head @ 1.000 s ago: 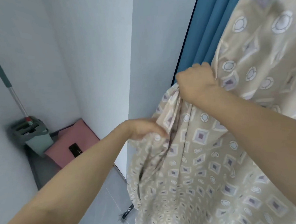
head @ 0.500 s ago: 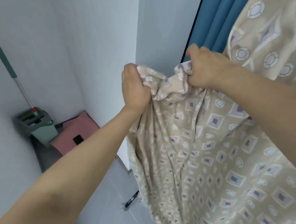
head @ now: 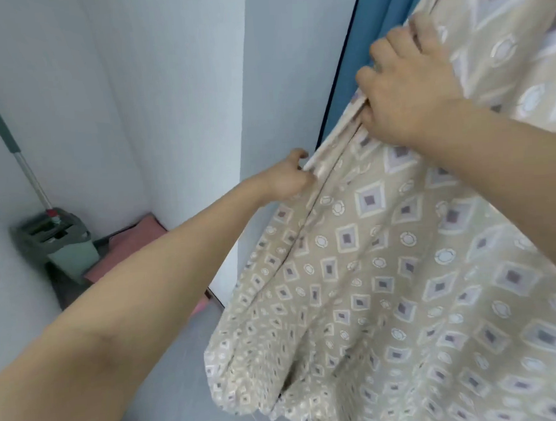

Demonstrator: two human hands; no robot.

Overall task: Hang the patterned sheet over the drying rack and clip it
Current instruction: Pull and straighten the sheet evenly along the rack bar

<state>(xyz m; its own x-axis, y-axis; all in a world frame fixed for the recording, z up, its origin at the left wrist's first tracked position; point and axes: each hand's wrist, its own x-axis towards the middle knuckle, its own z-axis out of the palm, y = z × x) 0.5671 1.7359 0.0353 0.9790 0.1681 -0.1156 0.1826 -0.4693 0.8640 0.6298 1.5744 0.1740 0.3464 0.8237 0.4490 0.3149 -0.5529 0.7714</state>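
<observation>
Against the blue curtain at upper right, we grip the patterned sheet along its folded top edge with both hands. Our right hand is higher, fingers curled over the bunched hem, knuckles toward us. Our left hand is lower and further left, pinching the same hem between thumb and curled fingers. The edge runs taut on a diagonal between the two hands. Below them the beige sheet, printed with diamonds and circles, hangs in loose folds, with its lower left corner drooping above the grey tiled floor. We cannot see what it hangs on, and more of the sheet rises past the right hand out of frame. Far left corner: a green mop bucket with the mop handle leaning on the white wall, a pink mat just beside it on the floor.
</observation>
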